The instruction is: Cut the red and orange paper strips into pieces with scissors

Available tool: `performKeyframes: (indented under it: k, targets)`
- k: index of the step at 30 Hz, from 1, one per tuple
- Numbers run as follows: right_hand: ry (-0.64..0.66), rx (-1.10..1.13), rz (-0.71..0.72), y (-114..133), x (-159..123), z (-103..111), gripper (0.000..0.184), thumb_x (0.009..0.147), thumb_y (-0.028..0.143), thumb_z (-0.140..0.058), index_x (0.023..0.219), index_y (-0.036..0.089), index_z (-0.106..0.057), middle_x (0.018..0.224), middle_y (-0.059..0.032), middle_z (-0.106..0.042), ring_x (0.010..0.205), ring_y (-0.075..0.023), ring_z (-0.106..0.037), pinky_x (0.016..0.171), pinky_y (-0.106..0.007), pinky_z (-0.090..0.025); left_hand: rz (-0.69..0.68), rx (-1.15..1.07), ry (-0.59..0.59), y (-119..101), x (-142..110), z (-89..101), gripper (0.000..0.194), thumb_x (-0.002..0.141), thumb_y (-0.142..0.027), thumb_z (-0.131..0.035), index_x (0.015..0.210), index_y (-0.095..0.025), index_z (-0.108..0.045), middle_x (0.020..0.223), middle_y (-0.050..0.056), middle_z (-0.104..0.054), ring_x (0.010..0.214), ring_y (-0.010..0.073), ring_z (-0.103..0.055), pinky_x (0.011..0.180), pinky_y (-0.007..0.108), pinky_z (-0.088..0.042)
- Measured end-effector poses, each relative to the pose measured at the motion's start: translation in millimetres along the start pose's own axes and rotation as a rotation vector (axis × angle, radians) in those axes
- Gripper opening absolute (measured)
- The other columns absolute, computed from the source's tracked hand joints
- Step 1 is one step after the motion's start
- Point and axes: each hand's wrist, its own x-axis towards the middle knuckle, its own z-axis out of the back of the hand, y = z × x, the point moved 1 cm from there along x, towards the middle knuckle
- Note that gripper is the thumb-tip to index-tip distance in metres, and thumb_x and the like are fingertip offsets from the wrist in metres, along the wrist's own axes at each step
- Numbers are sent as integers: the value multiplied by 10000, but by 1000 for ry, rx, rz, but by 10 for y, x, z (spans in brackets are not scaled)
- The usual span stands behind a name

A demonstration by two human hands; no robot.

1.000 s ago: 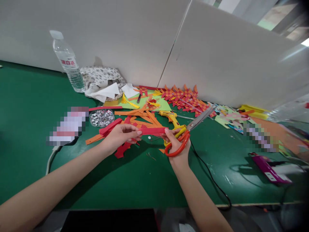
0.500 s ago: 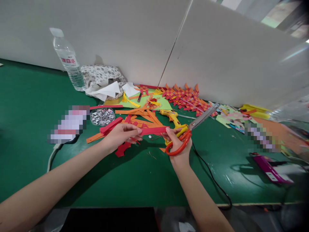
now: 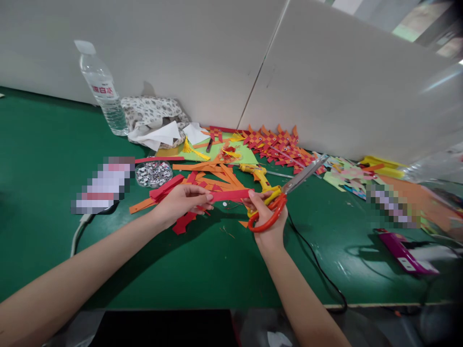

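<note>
Green surface [image 3: 202,277] backed by a pale partition [image 3: 162,58], crowded along its rear. Red strip [image 3: 231,195] spans between both hands, raised in front of loose orange and red strips [image 3: 217,178]. Left hand [image 3: 183,202] pinches its left end; right hand [image 3: 271,236] pinches the other between thumb and finger, scissors [image 3: 304,176] hooked on the same hand, blades pointing away. Likely trouble: divided grip lets the strip slip or crease. A wrist turn could sweep the blades into the woven pieces [image 3: 275,149]. Glue gun [image 3: 258,176] lies close; its cord [image 3: 314,260], near the right forearm, could snag and drag it.
</note>
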Motion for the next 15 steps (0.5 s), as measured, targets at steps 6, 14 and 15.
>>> performKeyframes:
  k: [6, 14, 15]
  targets:
    - [8, -8, 0, 13, -8, -4, 331, 616, 230, -769, 764, 207, -473, 611, 89, -560, 541, -130, -651, 652, -318, -589, 1, -16, -8, 22, 23, 16, 262, 631, -360, -764, 764, -161, -657, 738, 31, -704, 715, 149, -676, 606, 222, -512]
    - [-3, -2, -6, 11, -6, -3, 335, 613, 227, -770, 770, 208, -474, 607, 90, -554, 544, -132, -652, 651, -323, -595, -1, -6, 12, 16, 18, 25, 258, 669, -379, -735, 774, -154, -662, 760, 48, -715, 718, 151, -675, 608, 219, -516]
    - [-3, -6, -5, 12, -6, -3, 333, 616, 230, -769, 768, 209, -473, 609, 89, -553, 542, -132, -651, 657, -329, -598, -2, -3, 12, 12, 14, 23, 260, 671, -380, -733, 775, -153, -663, 760, 50, -715, 718, 151, -675, 608, 219, -515]
